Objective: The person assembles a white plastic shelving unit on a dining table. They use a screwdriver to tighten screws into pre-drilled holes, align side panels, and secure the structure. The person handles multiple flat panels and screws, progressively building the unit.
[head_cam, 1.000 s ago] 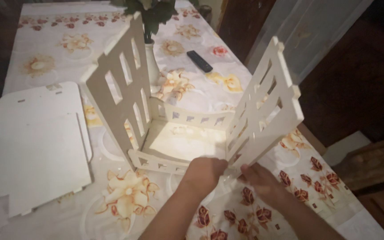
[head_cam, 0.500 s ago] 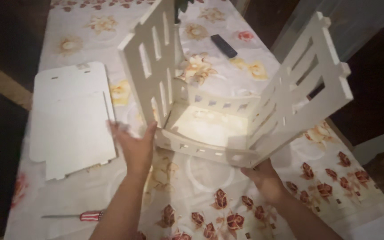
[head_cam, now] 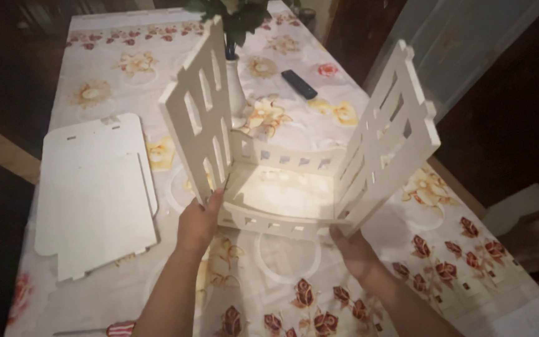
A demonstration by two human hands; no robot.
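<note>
White slotted rack, half assembled, standing near the middle of the table on a flowered cloth. Two tall cut-out side panels rising from a low base tray: left panel leaning slightly outward to the left, right panel splayed outward to the right, wide open gap between their tops. Low rear rail with small square cut-outs joining the panels at the back; front rail of the base facing the camera.

Just behind the left panel, a white vase with dark green leaves, close to the panel's far edge, contact not discernible. Beyond it, a dark remote control lying flat, well apart from the rack. Left of the rack, flat white boards stacked on the cloth, a strip of bare cloth between them and the left panel. Right table edge close beside the right panel's outer lean; dark floor past it. Open cloth in front of the rack, between the forearms. At the bottom near edge, a red-and-white striped handle, mostly cut off.

Left hand raised from below, fingers pointing up, fingertips pressed against the lower front corner of the left panel, thumb side toward the base; loose open touch, not wrapped around. Right hand low at the front right corner, under the foot of the right panel, fingers tucked beneath and hidden, grip cannot be judged. Both forearms angling in from the bottom edge.
</note>
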